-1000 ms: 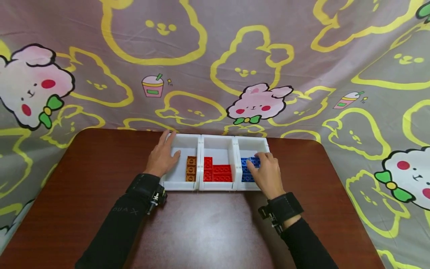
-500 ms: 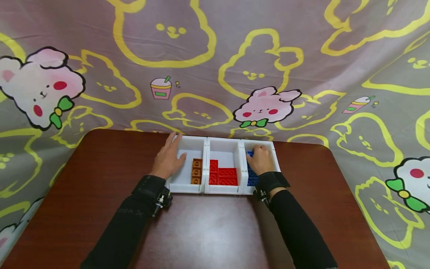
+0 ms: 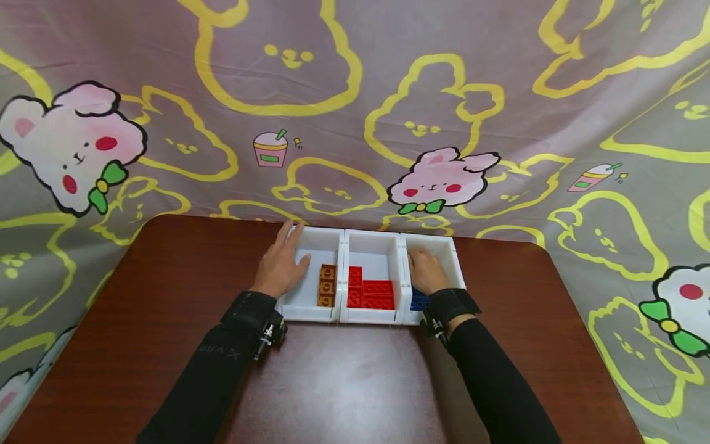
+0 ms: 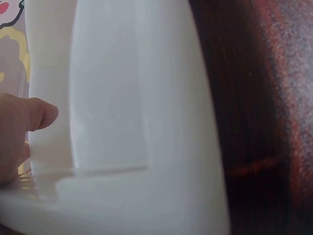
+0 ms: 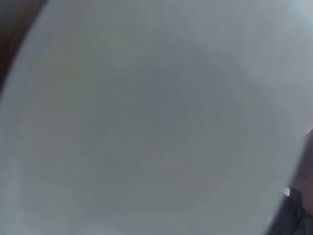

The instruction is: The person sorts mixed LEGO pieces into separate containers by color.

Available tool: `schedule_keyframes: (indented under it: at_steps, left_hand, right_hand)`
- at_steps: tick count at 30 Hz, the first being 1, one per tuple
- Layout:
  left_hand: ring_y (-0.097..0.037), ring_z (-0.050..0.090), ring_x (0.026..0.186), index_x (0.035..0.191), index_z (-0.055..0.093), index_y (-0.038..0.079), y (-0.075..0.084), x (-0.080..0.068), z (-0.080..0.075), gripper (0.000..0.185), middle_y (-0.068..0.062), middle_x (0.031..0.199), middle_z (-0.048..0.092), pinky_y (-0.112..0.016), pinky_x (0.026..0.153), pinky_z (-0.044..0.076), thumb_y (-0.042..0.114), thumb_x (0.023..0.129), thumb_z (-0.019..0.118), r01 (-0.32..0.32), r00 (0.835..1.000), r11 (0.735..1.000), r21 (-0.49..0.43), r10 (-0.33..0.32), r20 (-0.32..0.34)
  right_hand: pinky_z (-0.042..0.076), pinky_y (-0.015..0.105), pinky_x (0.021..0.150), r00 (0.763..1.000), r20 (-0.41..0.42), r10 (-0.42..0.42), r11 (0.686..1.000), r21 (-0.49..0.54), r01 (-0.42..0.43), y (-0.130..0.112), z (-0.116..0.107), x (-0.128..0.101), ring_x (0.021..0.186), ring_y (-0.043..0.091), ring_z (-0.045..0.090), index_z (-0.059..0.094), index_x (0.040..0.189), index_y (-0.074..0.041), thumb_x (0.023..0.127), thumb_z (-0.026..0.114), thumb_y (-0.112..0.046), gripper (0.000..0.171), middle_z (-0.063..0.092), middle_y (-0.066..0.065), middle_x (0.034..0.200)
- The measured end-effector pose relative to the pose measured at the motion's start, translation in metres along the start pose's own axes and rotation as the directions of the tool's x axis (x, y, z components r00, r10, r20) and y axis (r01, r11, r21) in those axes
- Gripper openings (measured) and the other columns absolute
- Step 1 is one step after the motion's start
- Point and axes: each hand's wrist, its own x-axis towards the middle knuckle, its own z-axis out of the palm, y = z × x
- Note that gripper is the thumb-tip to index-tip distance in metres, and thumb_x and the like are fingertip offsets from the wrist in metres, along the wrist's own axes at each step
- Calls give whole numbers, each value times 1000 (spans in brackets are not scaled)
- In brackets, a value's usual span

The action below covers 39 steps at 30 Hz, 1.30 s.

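Note:
In the head view three white bins stand side by side. My left hand [image 3: 281, 265] lies over the outer wall of the left bin [image 3: 307, 313], fingers extended; its thumb [image 4: 41, 113] shows in the left wrist view. Orange bricks [image 3: 327, 287] line that bin's right side. Red bricks [image 3: 378, 295] lie in the middle bin [image 3: 370, 316]. My right hand [image 3: 428, 271] reaches down inside the right bin [image 3: 459, 268], fingers bent, above blue bricks [image 3: 420, 301]. It covers most of the blue bricks, and its fingertips are hidden. The right wrist view is mostly blurred pale surface.
The bins stand near the back of a dark brown table [image 3: 355, 382]. Behind it hangs a patterned cloth [image 3: 333, 142] with yellow outlines and rabbit heads, which also runs along the right side.
My right hand has moved left and down into the right bin and now hides more of the blue bricks. The left hand keeps its place; the head view has shifted slightly.

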Motion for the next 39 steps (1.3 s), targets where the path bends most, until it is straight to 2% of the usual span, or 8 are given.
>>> schedule_keyframes:
  at_steps: [4,11,18,25,28,32,35,39]
  left_hand:
    - [-54,51,133,168,23,12,-1,-1,1,74,-16,175,14,-68,104,44,21,105,61,7,1000,1000,-8,-7,6]
    - [-54,54,128,167,24,10,-3,-1,-1,73,-18,174,15,-68,101,46,19,105,61,-17,1000,1000,5,17,-22]
    - [-55,47,138,168,22,11,-2,-2,0,74,-16,175,12,-69,105,43,21,106,61,23,1000,999,28,-23,12]
    - [-54,33,148,167,24,9,3,0,3,75,-19,173,17,-72,116,31,25,105,63,-19,1000,992,126,21,-15]
    - [-51,38,146,160,38,3,3,-1,6,67,-23,166,33,-67,117,34,25,103,66,-144,986,954,262,162,-47]
    - [-44,54,132,136,63,0,5,1,11,42,-25,146,55,-58,112,44,23,101,68,-336,924,831,443,381,-15]
    - [-38,62,117,119,70,0,10,3,12,30,-21,125,63,-54,103,51,25,103,66,-403,901,760,509,427,76]
    - [-36,69,97,101,74,-2,20,5,14,35,-17,98,68,-52,89,57,31,106,60,-402,912,731,552,374,169]
  right_hand:
    - [48,60,107,998,41,48,999,-1,-48,-6,-14,-7,123,51,61,66,126,9,111,44,-14,35,65,34,127]
    - [48,65,96,967,-238,90,995,55,-79,9,-41,-27,115,54,59,65,129,8,105,59,-15,33,62,35,125]
    - [34,72,114,971,-3,238,964,124,-236,45,-28,-36,140,60,37,15,165,-3,112,49,-29,68,30,40,156]
    - [34,72,115,964,19,265,951,160,-264,50,-29,-36,144,57,36,6,168,-8,112,48,-30,74,26,39,160]
    - [34,71,115,966,35,255,956,139,-258,49,-30,-36,144,58,36,6,168,-8,112,47,-30,72,27,39,159]
    - [35,72,114,970,34,242,962,122,-245,49,-31,-36,143,59,37,10,168,-10,112,47,-29,69,29,40,158]
    - [36,73,113,969,40,246,962,112,-249,49,-32,-36,143,59,38,10,169,-12,112,47,-30,69,30,39,157]
    - [37,73,112,964,52,260,958,109,-264,47,-32,-36,143,58,39,9,169,-15,112,48,-31,71,31,38,157]
